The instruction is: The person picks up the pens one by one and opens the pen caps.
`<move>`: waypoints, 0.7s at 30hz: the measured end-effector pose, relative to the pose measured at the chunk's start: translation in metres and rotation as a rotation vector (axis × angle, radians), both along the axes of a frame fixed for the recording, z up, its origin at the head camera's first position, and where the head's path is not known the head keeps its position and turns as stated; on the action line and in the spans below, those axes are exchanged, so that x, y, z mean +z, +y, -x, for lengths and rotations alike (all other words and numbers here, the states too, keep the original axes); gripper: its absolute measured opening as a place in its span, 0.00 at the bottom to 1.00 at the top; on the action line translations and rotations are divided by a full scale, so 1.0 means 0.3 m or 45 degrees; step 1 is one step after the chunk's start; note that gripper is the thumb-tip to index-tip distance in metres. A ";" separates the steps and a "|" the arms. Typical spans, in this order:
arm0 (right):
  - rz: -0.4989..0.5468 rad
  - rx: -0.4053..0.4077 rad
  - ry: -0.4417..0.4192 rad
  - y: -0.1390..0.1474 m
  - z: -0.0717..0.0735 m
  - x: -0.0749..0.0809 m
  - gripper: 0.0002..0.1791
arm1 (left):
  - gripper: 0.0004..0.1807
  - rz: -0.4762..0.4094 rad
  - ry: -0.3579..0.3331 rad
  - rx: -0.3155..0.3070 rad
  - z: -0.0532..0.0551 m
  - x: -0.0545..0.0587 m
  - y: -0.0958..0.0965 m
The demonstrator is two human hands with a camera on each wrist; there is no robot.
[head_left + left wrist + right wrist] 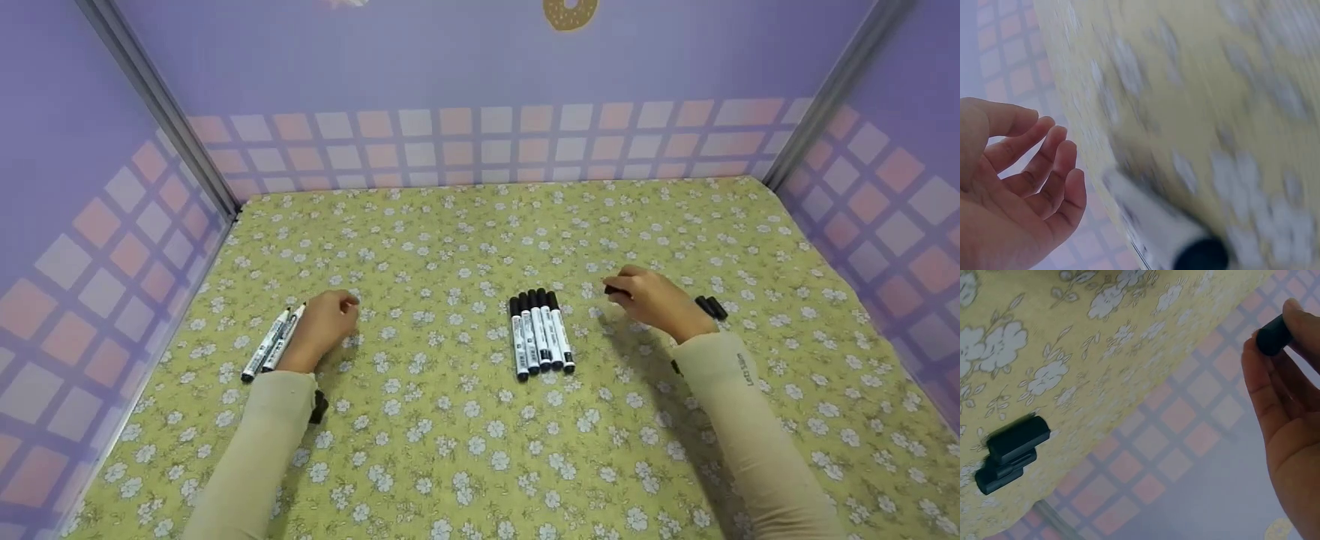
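Between thumb and fingers, my right hand (656, 300) pinches a small black marker cap (1273, 336), seen most plainly in the right wrist view. Two more black caps (718, 307) lie side by side on the cloth, to the right of that hand. My left hand (322, 326) holds nothing, its fingers loosely bent in the left wrist view (1027, 174). Just left of it, two white markers (264, 349) lie with their tips bare and pointing away. One marker (1157, 219) appears blurred below the left hand in its wrist view.
Several white markers with black caps (541, 330) lie in a close row at mid-table, between the hands. A yellow flowered cloth (450, 450) covers the table. Purple walls with a checked band (495, 142) stand at the back and both sides.
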State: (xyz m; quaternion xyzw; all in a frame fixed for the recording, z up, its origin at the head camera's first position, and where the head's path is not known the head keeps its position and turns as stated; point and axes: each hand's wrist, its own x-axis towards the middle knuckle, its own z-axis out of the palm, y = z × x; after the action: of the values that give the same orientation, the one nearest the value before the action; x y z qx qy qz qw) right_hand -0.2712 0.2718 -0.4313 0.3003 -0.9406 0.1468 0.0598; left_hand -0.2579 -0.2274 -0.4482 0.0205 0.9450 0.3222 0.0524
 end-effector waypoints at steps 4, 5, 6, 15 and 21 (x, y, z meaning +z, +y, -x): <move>-0.013 -0.102 -0.136 0.039 0.001 0.001 0.17 | 0.21 -0.026 -0.016 -0.032 -0.004 -0.007 0.061; -0.019 -0.121 -0.168 0.048 0.003 0.001 0.17 | 0.21 -0.033 -0.014 -0.045 -0.005 -0.009 0.076; -0.022 -0.140 -0.199 0.057 0.004 0.001 0.17 | 0.21 -0.039 -0.015 -0.057 -0.007 -0.009 0.091; 0.009 -0.297 -0.488 0.113 0.012 0.000 0.17 | 0.19 -0.086 -0.033 -0.151 -0.018 0.006 0.212; -0.007 -0.377 -0.544 0.133 0.009 -0.001 0.17 | 0.19 -0.131 -0.018 -0.239 -0.017 -0.001 0.271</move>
State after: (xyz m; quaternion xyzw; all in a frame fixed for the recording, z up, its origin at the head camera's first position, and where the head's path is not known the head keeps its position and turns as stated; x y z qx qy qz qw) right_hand -0.2740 0.3116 -0.4315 0.1214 -0.9660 0.1939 -0.1204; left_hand -0.2528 -0.1460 -0.4486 0.1094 0.9208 0.3640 0.0879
